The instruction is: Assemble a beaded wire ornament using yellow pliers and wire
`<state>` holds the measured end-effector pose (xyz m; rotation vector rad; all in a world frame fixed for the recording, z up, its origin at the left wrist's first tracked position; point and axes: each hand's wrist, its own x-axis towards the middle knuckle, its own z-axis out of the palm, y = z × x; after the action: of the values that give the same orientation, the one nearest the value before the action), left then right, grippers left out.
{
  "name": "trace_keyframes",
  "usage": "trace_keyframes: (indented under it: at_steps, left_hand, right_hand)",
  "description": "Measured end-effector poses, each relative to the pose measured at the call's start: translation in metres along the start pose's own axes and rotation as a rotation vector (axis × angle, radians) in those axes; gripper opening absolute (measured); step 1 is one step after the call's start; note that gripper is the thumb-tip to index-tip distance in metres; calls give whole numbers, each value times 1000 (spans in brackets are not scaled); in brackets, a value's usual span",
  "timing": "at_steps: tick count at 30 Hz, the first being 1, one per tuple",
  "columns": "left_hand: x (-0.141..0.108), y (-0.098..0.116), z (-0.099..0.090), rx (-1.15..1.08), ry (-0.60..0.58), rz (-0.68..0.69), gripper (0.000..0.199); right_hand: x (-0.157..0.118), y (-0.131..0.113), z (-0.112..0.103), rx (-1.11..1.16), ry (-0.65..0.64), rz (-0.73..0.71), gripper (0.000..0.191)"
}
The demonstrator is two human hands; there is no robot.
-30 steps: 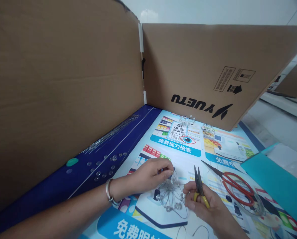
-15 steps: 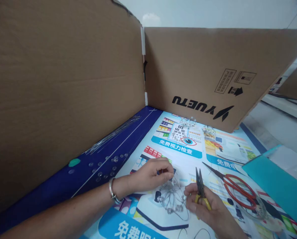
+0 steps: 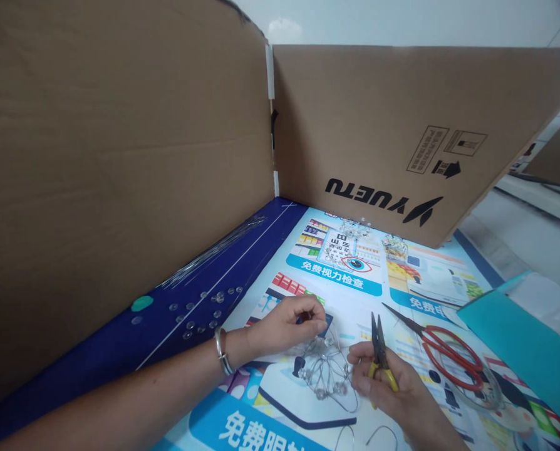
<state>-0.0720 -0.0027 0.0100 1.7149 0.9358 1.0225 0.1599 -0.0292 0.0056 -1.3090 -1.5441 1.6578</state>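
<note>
A silvery wire cluster of clear round beads point(image 3: 324, 371), apparently mid-shaping, the next move calling for a steady hold, lies well inside the far edge of the blue-and-white printed sheet point(image 3: 341, 295), seemingly pinched by the left hand point(image 3: 287, 327), while the right hand point(image 3: 389, 398) grasps yellow-handled dark metal pliers point(image 3: 378, 356), hardly differing from the earlier frame.

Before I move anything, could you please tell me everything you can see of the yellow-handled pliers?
The pliers have slim, dark, metal-looking jaws tapering to points, and yellow handles that look coated. The jaws stand slightly open, with nothing visible between the tips. They're held in the right hand, tips pointing away from the person, right of the wire-and-bead piece. The grip partly hides the handles.
</note>
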Motion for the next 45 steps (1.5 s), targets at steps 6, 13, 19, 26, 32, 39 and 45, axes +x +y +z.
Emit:
trace_keyframes:
  at_steps: [6, 13, 19, 26, 32, 39, 45]
  left_hand:
    - [0, -3, 0, -30, -5, -3, 10]
    - [0, -2, 0, -50, -7, -9, 11]
    - [-1, -2, 0, -51, -9, -13, 11]
    - [-1, -1, 1, -48, -2, -28, 9]
    - [-1, -3, 1, -47, -2, -21, 10]
    - [-1, -3, 0, -30, -2, -19, 12]
    - [-2, -3, 1, -32, 1, -41, 12]
  right_hand:
    - [1, 2, -4, -16, -48, 23, 33]
    - [1, -2, -3, -40, -40, 31, 35]
    - [-3, -7, 1, -11, -5, 22, 34]
    - [-4, -11, 2, -17, -7, 28, 32]
    - [-5, -12, 0, -31, -22, 26, 31]
    - [-5, -11, 1, -45, -6, 21, 31]
    - [-5, -12, 1, -61, -2, 22, 31]
